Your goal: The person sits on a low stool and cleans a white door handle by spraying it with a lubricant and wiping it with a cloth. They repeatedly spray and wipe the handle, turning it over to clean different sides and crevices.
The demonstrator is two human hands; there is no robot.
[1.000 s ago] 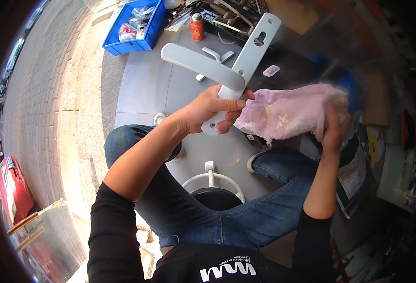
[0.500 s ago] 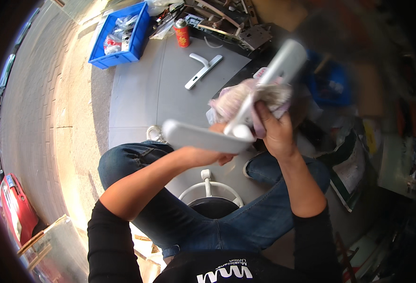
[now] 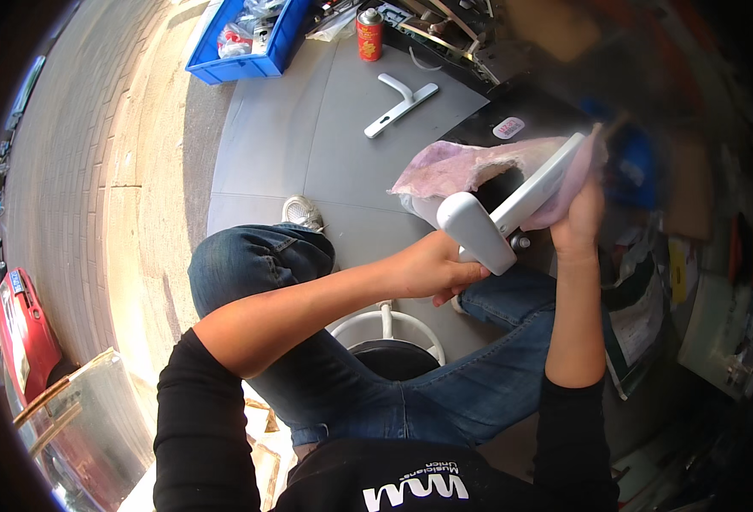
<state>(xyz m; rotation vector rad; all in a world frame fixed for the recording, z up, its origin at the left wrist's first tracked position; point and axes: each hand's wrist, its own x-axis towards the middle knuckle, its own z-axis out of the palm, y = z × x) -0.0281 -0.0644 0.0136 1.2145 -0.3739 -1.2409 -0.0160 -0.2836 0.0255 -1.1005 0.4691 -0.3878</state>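
Observation:
A white door handle (image 3: 540, 184) on a long backplate is held slantwise between my hands, its lever toward my body. My left hand (image 3: 446, 263) closes around the plate's lower end, beside the lever. My right hand (image 3: 583, 220) grips the upper part of the plate through a worn pink cloth (image 3: 446, 168); its fingers are mostly hidden behind the plate and cloth. The cloth hangs out to the left behind the handle and has a large ragged hole. Beyond it, a second white door handle (image 3: 404, 106) lies on the grey surface.
A red spray can (image 3: 369, 36) stands at the back, right of a blue crate (image 3: 241, 66) of bagged parts. Metal scraps (image 3: 444, 26) are piled behind. A dark board with a sticker (image 3: 508, 128) lies past the cloth. Between my legs is a white-framed stool (image 3: 389, 314).
My right hand has moved right and outward along the plate with the cloth, which now spreads wider. The handle has turned, its lever swinging nearer to me. The whole view has shifted slightly.

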